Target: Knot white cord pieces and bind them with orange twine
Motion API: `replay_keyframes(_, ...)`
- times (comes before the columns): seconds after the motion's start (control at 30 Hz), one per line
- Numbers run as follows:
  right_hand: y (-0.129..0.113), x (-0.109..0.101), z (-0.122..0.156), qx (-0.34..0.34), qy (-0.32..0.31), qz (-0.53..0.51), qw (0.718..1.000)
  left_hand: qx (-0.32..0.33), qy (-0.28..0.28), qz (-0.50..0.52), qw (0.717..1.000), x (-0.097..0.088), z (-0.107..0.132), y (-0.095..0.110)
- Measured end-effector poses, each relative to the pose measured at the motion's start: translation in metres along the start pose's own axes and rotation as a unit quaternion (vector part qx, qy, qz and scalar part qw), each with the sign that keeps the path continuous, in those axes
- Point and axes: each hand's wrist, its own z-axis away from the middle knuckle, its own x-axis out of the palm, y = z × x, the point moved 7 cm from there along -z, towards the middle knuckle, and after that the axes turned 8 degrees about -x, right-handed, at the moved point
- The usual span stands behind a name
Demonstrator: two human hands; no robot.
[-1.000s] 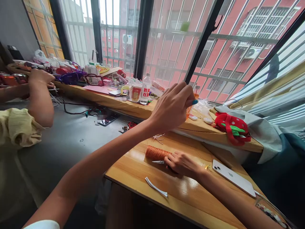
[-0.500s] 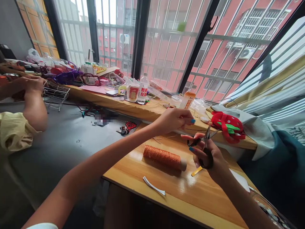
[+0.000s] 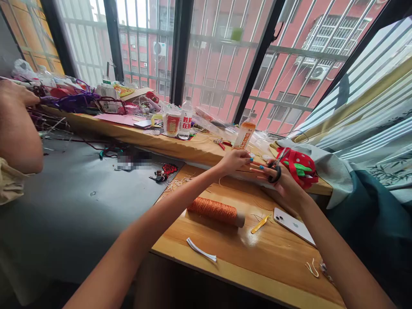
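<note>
My left hand [image 3: 236, 162] reaches over the wooden table with thumb and fingers pinched together; whatever thin thing they hold is too small to make out. Just right of it, my right hand [image 3: 286, 182] has the black-handled scissors [image 3: 275, 171] hooked on its fingers, blades pointing up and away. The two hands' fingertips are close together. Below them a spool of orange cord [image 3: 214, 210] lies on its side, partly behind my left forearm. A yellow strip [image 3: 260, 224] and a white bent strip [image 3: 201, 249] lie on the wood.
A white phone [image 3: 294, 225] lies beside my right forearm. On the sill stand a drink bottle [image 3: 245, 134], a water bottle [image 3: 186, 120] and a cup [image 3: 171, 123]. A red strawberry-patterned pouch [image 3: 299, 167] sits at the right. Another person's arm [image 3: 19, 124] is at far left.
My right hand with the scissors has moved up and forward, closer to my left hand. The view has shifted right, and more of the phone shows. The other person's arm has moved left.
</note>
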Motion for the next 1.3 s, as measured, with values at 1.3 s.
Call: replay_keyframes(1.3, 0.030, 0.045, 0.068, -0.087, -0.187, 0.528, 0.824, 0.149, -0.097, -0.482, 0.858, 0.003, 0.192, -0.075)
